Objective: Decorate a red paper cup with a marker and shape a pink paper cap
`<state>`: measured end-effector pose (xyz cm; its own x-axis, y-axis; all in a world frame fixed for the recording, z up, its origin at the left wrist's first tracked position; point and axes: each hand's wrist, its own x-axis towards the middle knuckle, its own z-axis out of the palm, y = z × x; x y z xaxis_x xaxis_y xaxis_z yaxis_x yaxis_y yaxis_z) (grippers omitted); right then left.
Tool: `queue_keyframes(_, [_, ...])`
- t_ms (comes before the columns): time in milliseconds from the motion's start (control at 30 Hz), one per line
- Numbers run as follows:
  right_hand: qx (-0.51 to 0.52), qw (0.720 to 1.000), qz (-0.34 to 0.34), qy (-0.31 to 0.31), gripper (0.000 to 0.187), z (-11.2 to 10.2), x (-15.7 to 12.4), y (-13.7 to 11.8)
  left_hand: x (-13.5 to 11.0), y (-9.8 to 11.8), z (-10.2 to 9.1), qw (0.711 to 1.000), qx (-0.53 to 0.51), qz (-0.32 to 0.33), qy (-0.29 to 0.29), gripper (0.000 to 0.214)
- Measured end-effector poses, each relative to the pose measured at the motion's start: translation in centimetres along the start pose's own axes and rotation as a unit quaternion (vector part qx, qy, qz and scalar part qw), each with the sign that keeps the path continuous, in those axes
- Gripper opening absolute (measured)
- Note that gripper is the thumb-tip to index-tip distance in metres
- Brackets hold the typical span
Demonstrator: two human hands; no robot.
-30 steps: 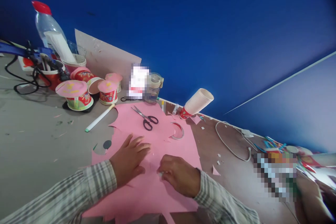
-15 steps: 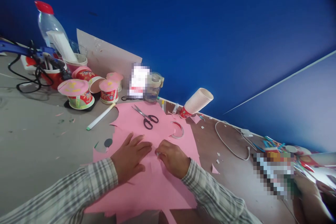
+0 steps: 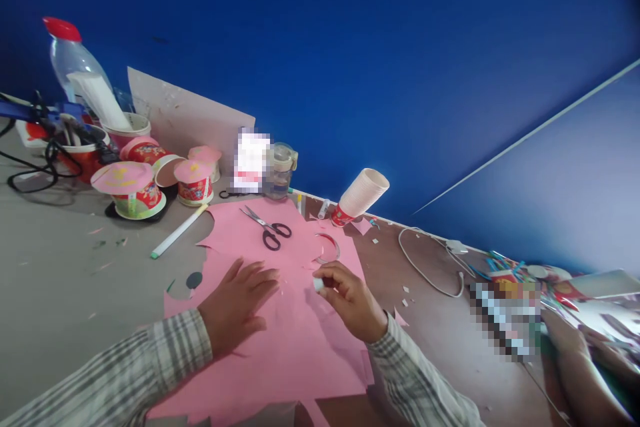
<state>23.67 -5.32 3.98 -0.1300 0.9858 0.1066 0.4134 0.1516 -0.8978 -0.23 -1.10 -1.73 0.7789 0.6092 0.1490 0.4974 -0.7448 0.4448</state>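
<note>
My left hand [image 3: 239,307] lies on the pink paper [image 3: 290,360] with its fingers spread. My right hand [image 3: 353,300] is raised a little over the sheet, thumb and fingers pinching a small white piece [image 3: 319,284]; its kind is hard to make out, as the fingers cover part of it. Beyond my hands, black-handled scissors [image 3: 267,229] rest on the paper, blades pointing up and left. A roll of clear tape [image 3: 327,248] lies flat to their right. Left of the paper is a white marker [image 3: 180,232] with a green end.
Decorated paper cups [image 3: 137,197] with pink tops stand at the left, near a red-capped bottle [image 3: 75,67]. A jar [image 3: 281,170] and a leaning stack of paper cups [image 3: 363,193] are by the blue wall. A white cable [image 3: 425,283] and another person's arm [image 3: 570,347] are at the right.
My right hand has lifted away from the paper and moved right with the small white piece, widening the gap to my left hand. The view has shifted slightly.
</note>
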Motion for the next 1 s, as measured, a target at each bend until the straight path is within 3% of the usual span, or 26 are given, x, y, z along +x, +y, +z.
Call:
queue_keyframes(67, [0.08,0.996,0.026,0.023,0.019,0.6,0.2,1.7,-0.1,-0.1,0.0,1.0,-0.002,-0.003,0.007,0.061])
queue_keyframes(233, [0.089,0.995,0.029,0.046,0.012,1.5,0.6,4.2,-0.3,-0.6,0.4,0.999,0.001,-0.016,0.029,0.057])
queue_keyframes(500, [-0.042,0.992,-0.042,0.115,0.018,3.6,0.3,4.3,-0.3,-0.5,0.6,0.998,0.012,-0.031,0.054,0.054])
queue_keyframes(667, [-0.134,0.976,-0.08,0.153,0.025,3.0,0.3,5.0,-0.1,-0.3,0.5,0.997,0.032,-0.034,0.063,0.057])
queue_keyframes(767, [-0.175,0.962,-0.076,0.196,0.03,1.8,0.1,4.2,-0.2,-0.5,0.7,0.996,0.038,-0.028,0.07,0.057])
queue_keyframes(867, [-0.181,0.955,-0.078,0.223,0.029,1.3,-0.9,0.6,-0.2,-0.6,0.9,0.996,0.04,-0.019,0.074,0.057])
queue_keyframes(933, [-0.129,0.976,-0.088,0.154,0.022,1.7,-1.7,-2.7,-0.2,-0.7,1.0,0.996,0.042,-0.013,0.084,0.058])
queue_keyframes(1000, [-0.129,0.985,-0.117,0.016,0.018,2.5,-1.9,-5.0,-0.1,-0.8,1.2,0.993,0.047,-0.009,0.104,0.058])
